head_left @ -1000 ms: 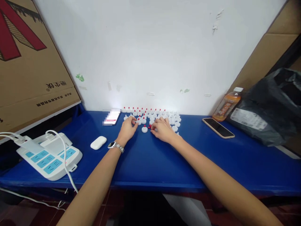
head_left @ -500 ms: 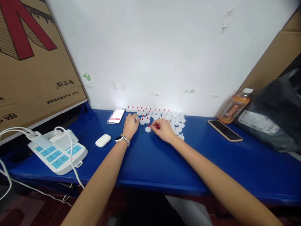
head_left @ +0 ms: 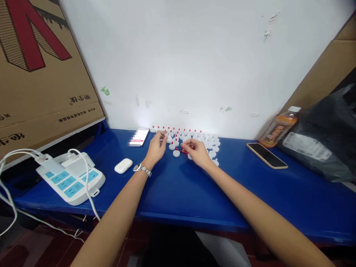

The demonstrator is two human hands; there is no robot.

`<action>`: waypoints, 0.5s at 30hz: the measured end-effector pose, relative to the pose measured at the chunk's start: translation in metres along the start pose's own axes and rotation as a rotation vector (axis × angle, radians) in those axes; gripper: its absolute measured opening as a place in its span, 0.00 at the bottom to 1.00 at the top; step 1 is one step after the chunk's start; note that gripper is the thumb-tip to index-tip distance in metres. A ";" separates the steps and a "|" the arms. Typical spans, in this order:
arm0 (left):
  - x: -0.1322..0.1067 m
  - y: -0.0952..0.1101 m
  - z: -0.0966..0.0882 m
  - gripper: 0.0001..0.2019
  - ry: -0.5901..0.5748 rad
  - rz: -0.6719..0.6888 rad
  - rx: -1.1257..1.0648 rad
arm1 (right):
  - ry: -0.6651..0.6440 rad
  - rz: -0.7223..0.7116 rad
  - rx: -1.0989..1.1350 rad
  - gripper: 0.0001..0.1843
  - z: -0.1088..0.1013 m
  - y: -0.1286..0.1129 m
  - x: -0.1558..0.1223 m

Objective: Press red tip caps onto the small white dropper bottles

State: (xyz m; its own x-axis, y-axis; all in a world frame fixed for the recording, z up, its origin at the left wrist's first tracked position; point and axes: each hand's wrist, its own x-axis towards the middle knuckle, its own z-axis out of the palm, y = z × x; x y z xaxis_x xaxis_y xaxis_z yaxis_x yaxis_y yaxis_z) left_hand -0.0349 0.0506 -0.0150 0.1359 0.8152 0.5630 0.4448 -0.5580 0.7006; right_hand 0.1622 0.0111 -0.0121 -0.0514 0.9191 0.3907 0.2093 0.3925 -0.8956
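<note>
My left hand (head_left: 158, 146), a bracelet and a watch on its wrist, is closed in a pinch on a round white plastic cap (head_left: 169, 139). My right hand (head_left: 197, 151) is curled with thumb and forefinger together, and small red caps (head_left: 184, 151) show under and between its fingers; how many it holds is hidden. Between the hands stands a white cap with a red tip (head_left: 176, 152). More red-tipped white caps (head_left: 172, 146) stand behind it, and several line the wall. White caps without red tips (head_left: 213, 148) cluster behind and right of my right hand.
On the blue table (head_left: 172, 189) lie a lit phone (head_left: 140, 137), a white earbud case (head_left: 123, 165) and a power strip (head_left: 72, 187) with cables at left. At right are a dark phone (head_left: 267, 155), an orange drink bottle (head_left: 279, 128) and a black plastic bag (head_left: 328, 129).
My left hand has lifted slightly and brought a white cap into its pinch. My right hand has drawn off the front red-tipped cap, and more red pieces show below its fingers.
</note>
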 end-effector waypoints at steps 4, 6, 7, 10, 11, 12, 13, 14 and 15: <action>-0.007 0.017 0.012 0.12 -0.084 -0.009 -0.343 | 0.016 0.083 0.260 0.21 0.004 -0.003 0.001; -0.010 0.022 0.017 0.13 -0.077 -0.022 -0.363 | 0.043 0.089 0.314 0.21 0.005 -0.007 0.000; -0.011 0.025 0.019 0.13 -0.073 -0.021 -0.335 | 0.056 0.089 0.332 0.21 0.006 -0.009 0.000; -0.015 0.030 0.018 0.15 -0.104 0.024 -0.151 | 0.088 0.097 0.374 0.21 0.006 -0.015 -0.002; -0.016 0.032 0.016 0.15 -0.137 0.044 -0.082 | 0.093 0.099 0.380 0.21 0.006 -0.016 -0.002; -0.018 0.034 0.015 0.14 -0.176 0.059 -0.021 | 0.095 0.097 0.383 0.21 0.007 -0.017 -0.003; -0.019 0.035 0.014 0.13 -0.218 0.070 0.030 | 0.093 0.091 0.382 0.20 0.007 -0.017 -0.003; -0.020 0.037 0.014 0.12 -0.256 0.072 0.070 | 0.087 0.081 0.375 0.20 0.008 -0.017 -0.003; -0.021 0.038 0.014 0.12 -0.289 0.068 0.100 | 0.077 0.069 0.365 0.20 0.009 -0.016 -0.004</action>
State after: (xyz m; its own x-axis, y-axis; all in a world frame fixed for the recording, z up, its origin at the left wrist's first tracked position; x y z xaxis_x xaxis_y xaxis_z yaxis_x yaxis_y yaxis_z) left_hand -0.0082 0.0146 -0.0067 0.4078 0.7952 0.4488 0.5094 -0.6060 0.6110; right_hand 0.1505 0.0014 -0.0007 0.0271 0.9437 0.3296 -0.1525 0.3297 -0.9317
